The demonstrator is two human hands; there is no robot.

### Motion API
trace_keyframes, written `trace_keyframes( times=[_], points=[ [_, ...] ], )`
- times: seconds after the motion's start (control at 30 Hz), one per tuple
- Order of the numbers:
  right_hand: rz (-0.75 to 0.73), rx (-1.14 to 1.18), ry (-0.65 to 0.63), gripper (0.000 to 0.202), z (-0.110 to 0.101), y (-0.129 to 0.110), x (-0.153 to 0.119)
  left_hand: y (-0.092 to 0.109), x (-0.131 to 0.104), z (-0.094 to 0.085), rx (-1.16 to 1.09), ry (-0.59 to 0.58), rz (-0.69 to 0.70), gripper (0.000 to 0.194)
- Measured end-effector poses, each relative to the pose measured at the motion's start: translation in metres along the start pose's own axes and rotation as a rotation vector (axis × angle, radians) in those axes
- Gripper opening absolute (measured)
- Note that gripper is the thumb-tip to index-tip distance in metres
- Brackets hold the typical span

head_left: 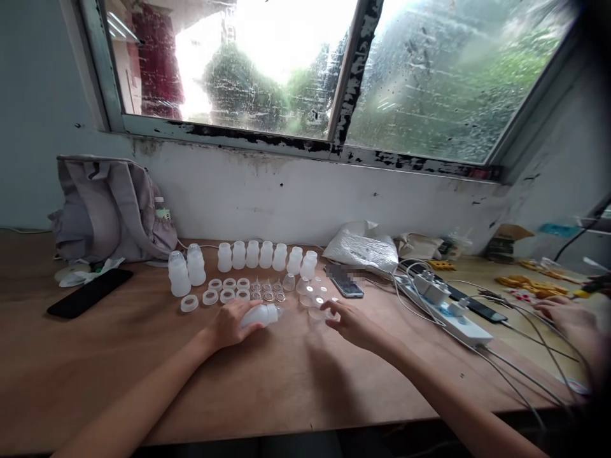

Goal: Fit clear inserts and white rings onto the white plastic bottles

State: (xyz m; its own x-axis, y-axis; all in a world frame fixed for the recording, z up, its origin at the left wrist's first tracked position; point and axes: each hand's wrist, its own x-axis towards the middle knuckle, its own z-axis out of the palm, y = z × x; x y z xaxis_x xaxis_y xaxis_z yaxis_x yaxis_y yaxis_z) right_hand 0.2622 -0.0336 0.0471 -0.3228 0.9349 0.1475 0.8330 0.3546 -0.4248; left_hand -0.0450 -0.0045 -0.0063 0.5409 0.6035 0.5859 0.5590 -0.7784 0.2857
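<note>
My left hand (231, 326) is wrapped round a frosted white baby bottle (259, 315), tipped on its side just above the table, with a clear teat at its right end. My right hand (351, 323) hovers beside several clear bottle caps (315, 312), its bent fingers apart and nothing seen between them. White screw rings (210, 297) and clear teats (268, 291) stand in rows beyond my left hand. Behind them runs a line of open frosted bottles (252, 254). Two capped bottles (179, 275) stand upright at the left end.
A grey backpack (102, 207) and a black flat case (90, 294) occupy the left. Toward the right are a phone (344, 282), a silver pouch (361, 249) and a power strip (453, 321) with trailing cables. Another person's hand (563, 315) is at the far right, near yellow pieces (529, 287).
</note>
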Motion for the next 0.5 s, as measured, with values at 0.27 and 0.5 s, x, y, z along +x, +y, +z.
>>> trace_keyframes(
  times=[0.27, 0.5],
  points=[
    [-0.078, 0.650, 0.140, 0.032, 0.025, -0.034, 0.046, -0.001, 0.000, -0.006, -0.137, 0.158, -0.177, 0.035],
    [-0.047, 0.790, 0.164, 0.035, 0.061, -0.031, 0.075, -0.004, 0.002, -0.007, -0.122, 0.123, -0.187, 0.037]
  ],
)
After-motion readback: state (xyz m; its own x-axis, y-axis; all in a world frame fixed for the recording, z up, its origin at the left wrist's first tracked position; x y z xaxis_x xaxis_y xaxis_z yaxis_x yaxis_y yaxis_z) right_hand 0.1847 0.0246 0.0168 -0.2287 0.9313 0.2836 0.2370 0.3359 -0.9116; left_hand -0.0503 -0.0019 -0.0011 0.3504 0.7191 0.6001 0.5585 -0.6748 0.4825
